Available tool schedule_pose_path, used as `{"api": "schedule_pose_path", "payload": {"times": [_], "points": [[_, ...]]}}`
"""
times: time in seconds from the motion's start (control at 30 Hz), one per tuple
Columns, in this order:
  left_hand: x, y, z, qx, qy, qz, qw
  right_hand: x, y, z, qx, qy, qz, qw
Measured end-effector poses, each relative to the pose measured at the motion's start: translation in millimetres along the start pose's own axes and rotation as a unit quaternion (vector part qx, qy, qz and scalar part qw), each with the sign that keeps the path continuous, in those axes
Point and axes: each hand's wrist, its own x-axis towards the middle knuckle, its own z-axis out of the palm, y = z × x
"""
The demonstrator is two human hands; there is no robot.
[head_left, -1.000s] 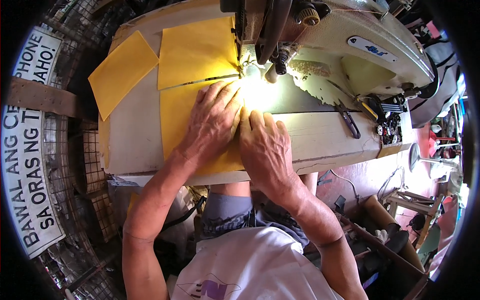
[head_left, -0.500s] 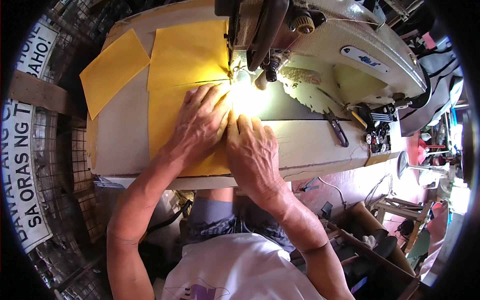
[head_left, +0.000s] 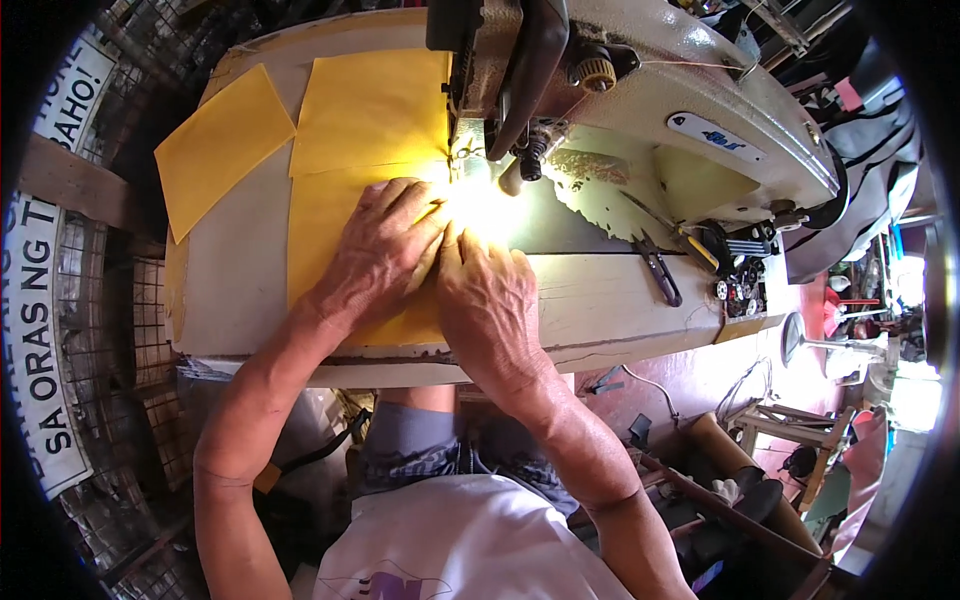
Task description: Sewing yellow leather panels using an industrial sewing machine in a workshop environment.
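Note:
Both hands are on a yellow fabric piece (head_left: 312, 215) lying under the head of a sewing machine (head_left: 625, 75). My left hand (head_left: 380, 250) presses its bent fingers onto the piece, thumb side toward the machine's needle area. Close beside it, my right hand (head_left: 492, 305) has its fingers bunched at the piece's right edge, the thumb side against the left hand. Bright lamp glare washes out the fingertips and the spot under the needle. Beyond the hands lies another yellow piece (head_left: 372, 105), meeting the first along a line. A separate yellow panel (head_left: 225, 150) rests at the left.
Right of the needle area, thread snips (head_left: 657, 272) lie on the table (head_left: 600, 310) near a yellow-handled tool (head_left: 700, 252). Small metal parts (head_left: 740, 292) fill a tray at the table's right end. Wire mesh (head_left: 150, 325) and a lettered sign (head_left: 55, 350) stand at the left.
The whole view has shifted slightly, so the machine and table appear a little lower and farther left. Both hands stay on the yellow fabric piece, with little visible movement against it.

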Motion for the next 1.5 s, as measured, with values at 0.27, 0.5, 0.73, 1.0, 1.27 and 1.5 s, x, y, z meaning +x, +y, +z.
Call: {"api": "schedule_pose_path", "payload": {"times": [0.27, 0.5, 0.73, 1.0, 1.27, 1.5], "points": [[4, -5, -3, 0.007, 0.002, 0.003, 1.0, -2, 1, 4, 0.017, 0.002, 0.053, 0.998], [7, 1, -4, -0.021, 0.008, -0.013, 1.0, -40, -14, -13, 0.119, 0.041, 0.175, 0.976], [0, -2, 0, -0.024, 0.042, 0.001, 0.999, -35, -26, -8, 0.061, 0.059, 0.194, 0.977], [-5, -2, -2, -0.106, 0.009, 0.055, 0.993, -37, -37, -14, -0.11, 0.0, 0.105, 0.988], [-15, -4, -8, -0.128, 0.012, 0.085, 0.988, -26, -52, -12, -0.283, -0.08, 0.015, 0.956], [-16, -2, -5, -0.098, 0.012, 0.115, 0.989, -35, -48, -16, -0.246, -0.099, 0.014, 0.964]]}}
